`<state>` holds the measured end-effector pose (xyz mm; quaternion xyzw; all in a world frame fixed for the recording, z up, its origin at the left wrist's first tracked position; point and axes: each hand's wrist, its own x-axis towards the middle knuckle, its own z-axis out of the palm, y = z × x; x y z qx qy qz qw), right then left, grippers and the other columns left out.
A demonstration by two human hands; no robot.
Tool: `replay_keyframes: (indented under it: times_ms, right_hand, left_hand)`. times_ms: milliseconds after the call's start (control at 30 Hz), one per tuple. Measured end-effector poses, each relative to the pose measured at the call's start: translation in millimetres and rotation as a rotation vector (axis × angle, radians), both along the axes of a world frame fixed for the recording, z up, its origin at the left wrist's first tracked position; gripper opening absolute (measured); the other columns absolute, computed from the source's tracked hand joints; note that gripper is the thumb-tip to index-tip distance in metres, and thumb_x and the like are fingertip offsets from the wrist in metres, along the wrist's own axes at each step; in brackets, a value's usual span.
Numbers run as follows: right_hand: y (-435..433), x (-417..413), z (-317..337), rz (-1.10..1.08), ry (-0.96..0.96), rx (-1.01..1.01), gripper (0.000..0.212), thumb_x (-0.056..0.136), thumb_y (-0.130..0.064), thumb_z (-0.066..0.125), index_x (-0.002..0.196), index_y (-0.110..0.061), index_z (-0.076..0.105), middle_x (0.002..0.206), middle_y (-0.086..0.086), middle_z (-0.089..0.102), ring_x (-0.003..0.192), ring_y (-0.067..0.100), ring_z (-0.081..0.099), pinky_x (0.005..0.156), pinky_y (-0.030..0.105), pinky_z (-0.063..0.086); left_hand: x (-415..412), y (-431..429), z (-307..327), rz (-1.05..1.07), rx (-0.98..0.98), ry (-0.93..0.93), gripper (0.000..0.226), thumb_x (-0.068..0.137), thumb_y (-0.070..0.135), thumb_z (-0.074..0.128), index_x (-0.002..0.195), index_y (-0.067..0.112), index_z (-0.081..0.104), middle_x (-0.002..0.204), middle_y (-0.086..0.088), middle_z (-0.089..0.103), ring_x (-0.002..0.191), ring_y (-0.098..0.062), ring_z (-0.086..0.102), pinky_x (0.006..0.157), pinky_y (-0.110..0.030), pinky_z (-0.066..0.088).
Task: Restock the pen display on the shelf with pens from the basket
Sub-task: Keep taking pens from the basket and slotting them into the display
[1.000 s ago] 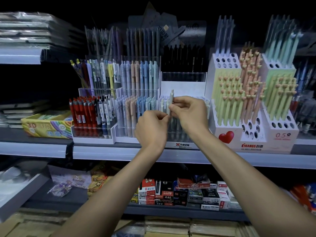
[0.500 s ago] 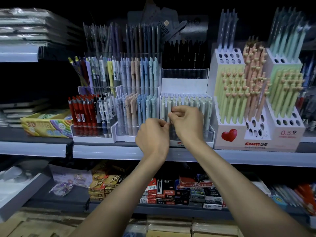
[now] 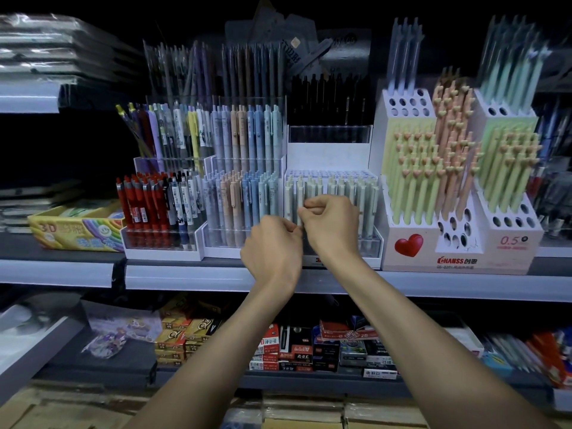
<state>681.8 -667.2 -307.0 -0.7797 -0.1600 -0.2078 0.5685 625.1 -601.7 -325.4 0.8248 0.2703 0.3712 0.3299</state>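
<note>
Pen: 1 pale green pen, upright, its barrel pinched between the thumb and forefinger of our right hand. Only the cap end shows above the fingertips. We judge the low grip lets the tip be steered down into a slot.
Right hand: knuckles toward us, fingers curled in on the pen, directly in front of the row it is filling.
Left hand: our left hand sits just below and left of the right one, fingertips at or very near it. Its fingers are curled and its back faces us. We cannot tell whether it holds spare pens or steadies the same pen.
Pen display: white tiered tray, immediately behind both hands. A row of matching pens runs rightward from the right fingertips, each standing in a perforated grid that keeps it upright.
Progress: we judge the front row nearly full, while the grid holes behind it look open.
Basket: not in view.
Neighbours: pastel pens left of the left hand, a heart-printed stand right of the right hand, and black pens well above both.
Shelf: its front edge passes beneath our 2 wrists.
</note>
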Motion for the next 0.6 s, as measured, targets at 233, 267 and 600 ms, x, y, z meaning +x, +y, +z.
replay_keyframes:
  times_ms: [233, 267, 600]
  right_hand:
    - [0.2, -4.8, -2.2, -0.005, 0.013, 0.019, 0.014, 0.087, -0.017, 0.078, 0.100, -0.013, 0.080, 0.087, 0.000, 0.078, 0.088, 0.015, 0.073, 0.087, 0.039, 0.061]
    - [0.1, -6.5, -3.0, 0.006, 0.025, 0.042, 0.016, 0.086, -0.017, 0.079, 0.102, -0.013, 0.080, 0.088, 0.000, 0.078, 0.088, 0.015, 0.073, 0.087, 0.039, 0.061]
    - [-42.0, -50.0, -31.8, 0.112, 0.041, -0.002, 0.040, 0.092, -0.013, 0.074, 0.131, -0.016, 0.067, 0.123, -0.002, 0.070, 0.109, 0.011, 0.068, 0.097, 0.027, 0.054]
  left_hand:
    - [-1.4, 1.2, -0.4, 0.006, 0.016, 0.009, 0.020, 0.090, 0.031, 0.066, 0.075, 0.024, 0.076, 0.071, 0.001, 0.072, 0.076, -0.028, 0.069, 0.065, -0.033, 0.050]
    - [-1.7, 1.7, -1.0, 0.007, 0.015, 0.013, 0.021, 0.090, 0.032, 0.066, 0.073, 0.024, 0.075, 0.070, 0.001, 0.071, 0.075, -0.028, 0.068, 0.064, -0.033, 0.049]
    - [-42.3, 26.2, -20.1, -0.250, 0.091, 0.002, 0.014, 0.093, 0.037, 0.070, 0.083, 0.030, 0.076, 0.081, 0.018, 0.073, 0.082, -0.007, 0.068, 0.071, -0.033, 0.057]
